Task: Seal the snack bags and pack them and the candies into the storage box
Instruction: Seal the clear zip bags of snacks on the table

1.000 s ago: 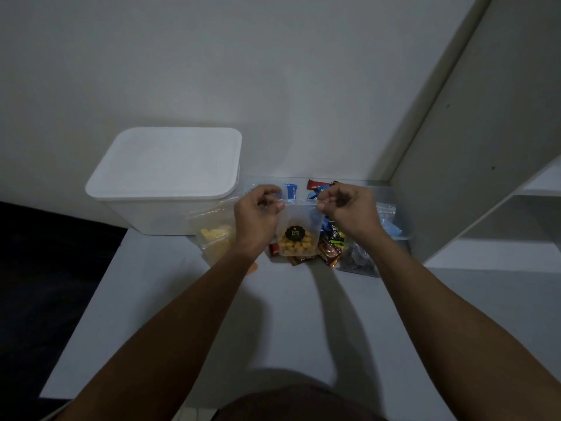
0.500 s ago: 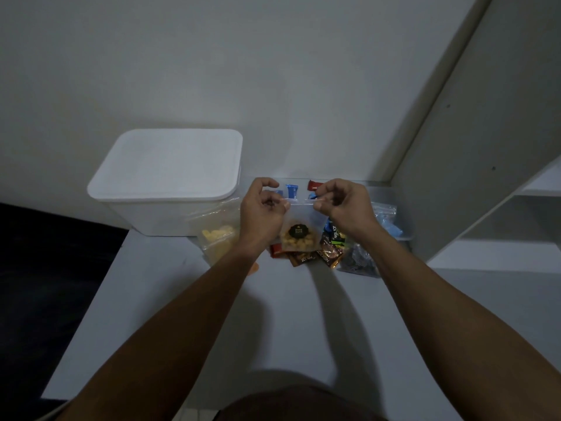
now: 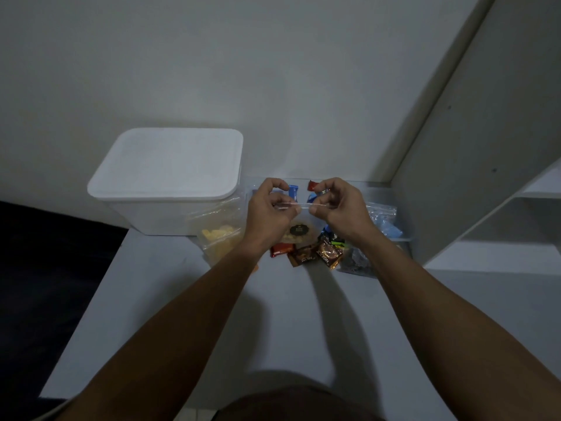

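Pinching the top strip of a clear zip snack bag [image 3: 299, 230] — left hand [image 3: 268, 215] and right hand [image 3: 341, 208] at either end — holding it above the candies [image 3: 315, 255], right of the lidded storage box [image 3: 170, 180].

The person is showing two bare forearms, with no sleeve reaching into view on either one. The left hand [image 3: 268, 212] and right hand [image 3: 341, 208] are wearing no gloves, rings, watch or bands on the parts that are showing. At the bottom edge of the head view a dark brownish garment [image 3: 297, 404] is covering the person's body; its cut and any markings are too dim to make out.
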`<state>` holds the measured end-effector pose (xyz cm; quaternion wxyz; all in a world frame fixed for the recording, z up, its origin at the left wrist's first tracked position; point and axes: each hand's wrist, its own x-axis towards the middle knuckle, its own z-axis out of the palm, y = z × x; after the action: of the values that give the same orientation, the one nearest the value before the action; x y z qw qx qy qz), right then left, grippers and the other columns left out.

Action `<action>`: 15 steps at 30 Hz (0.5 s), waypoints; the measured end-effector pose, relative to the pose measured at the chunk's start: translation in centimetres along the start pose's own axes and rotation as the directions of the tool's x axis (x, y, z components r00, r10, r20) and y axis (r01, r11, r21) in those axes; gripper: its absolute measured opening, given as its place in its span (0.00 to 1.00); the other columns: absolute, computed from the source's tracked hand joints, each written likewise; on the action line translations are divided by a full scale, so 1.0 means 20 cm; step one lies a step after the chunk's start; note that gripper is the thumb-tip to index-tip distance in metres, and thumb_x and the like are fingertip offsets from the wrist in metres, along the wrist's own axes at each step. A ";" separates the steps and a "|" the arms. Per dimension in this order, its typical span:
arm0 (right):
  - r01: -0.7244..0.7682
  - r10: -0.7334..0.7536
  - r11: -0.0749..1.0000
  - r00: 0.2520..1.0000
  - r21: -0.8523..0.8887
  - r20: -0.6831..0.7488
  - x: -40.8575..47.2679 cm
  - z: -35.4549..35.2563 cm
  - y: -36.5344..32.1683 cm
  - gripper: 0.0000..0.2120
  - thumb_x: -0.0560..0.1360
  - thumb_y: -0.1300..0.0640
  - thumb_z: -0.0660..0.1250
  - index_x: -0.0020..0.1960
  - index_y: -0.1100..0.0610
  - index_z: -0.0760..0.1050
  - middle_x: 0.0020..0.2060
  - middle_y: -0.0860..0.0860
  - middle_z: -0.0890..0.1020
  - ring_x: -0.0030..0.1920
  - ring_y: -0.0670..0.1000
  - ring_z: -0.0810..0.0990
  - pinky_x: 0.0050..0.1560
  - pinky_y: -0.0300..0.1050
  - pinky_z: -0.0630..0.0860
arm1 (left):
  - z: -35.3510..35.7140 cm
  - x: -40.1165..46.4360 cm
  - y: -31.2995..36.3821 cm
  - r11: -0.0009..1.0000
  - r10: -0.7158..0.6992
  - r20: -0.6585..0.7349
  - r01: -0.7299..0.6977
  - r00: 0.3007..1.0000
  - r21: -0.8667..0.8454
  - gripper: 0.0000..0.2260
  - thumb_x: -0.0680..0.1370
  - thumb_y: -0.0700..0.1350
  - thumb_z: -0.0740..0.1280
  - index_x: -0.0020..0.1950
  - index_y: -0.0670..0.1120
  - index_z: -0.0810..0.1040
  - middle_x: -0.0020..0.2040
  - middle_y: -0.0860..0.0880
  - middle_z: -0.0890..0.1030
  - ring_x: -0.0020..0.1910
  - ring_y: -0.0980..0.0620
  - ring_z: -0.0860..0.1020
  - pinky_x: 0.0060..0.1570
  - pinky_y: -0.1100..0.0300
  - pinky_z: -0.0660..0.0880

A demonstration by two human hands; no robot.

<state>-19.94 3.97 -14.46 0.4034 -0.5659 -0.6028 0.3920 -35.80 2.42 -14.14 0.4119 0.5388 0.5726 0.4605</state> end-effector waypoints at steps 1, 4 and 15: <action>-0.002 0.002 1.000 1.000 -0.003 -0.011 0.00 0.00 0.00 0.14 0.71 0.67 0.72 0.53 0.57 0.75 0.39 0.56 0.83 0.37 0.47 0.81 0.39 0.36 0.77 | -0.01 0.00 0.00 1.000 -0.002 0.003 0.002 1.000 0.000 0.18 0.71 0.36 0.73 0.56 0.49 0.72 0.41 0.51 0.83 0.44 0.55 0.82 0.49 0.56 0.81; 0.007 -0.007 1.000 0.999 0.005 -0.039 0.00 -0.01 0.00 0.12 0.71 0.69 0.71 0.50 0.58 0.74 0.37 0.53 0.81 0.35 0.44 0.79 0.38 0.35 0.77 | -0.05 0.02 -0.01 0.999 -0.020 -0.024 0.019 1.000 -0.031 0.19 0.70 0.35 0.74 0.56 0.48 0.73 0.41 0.50 0.83 0.44 0.54 0.83 0.45 0.58 0.81; 0.009 -0.008 1.000 0.999 -0.018 0.039 0.01 0.00 0.01 0.17 0.70 0.66 0.73 0.55 0.56 0.74 0.41 0.56 0.83 0.41 0.48 0.83 0.44 0.44 0.80 | -0.04 0.02 -0.01 0.999 -0.023 0.008 0.023 1.000 0.037 0.14 0.70 0.33 0.74 0.52 0.43 0.78 0.37 0.44 0.83 0.40 0.49 0.83 0.48 0.53 0.81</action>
<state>-19.83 4.13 -14.55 0.3882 -0.5591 -0.6165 0.3958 -36.69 2.65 -14.14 0.4097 0.5414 0.5855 0.4429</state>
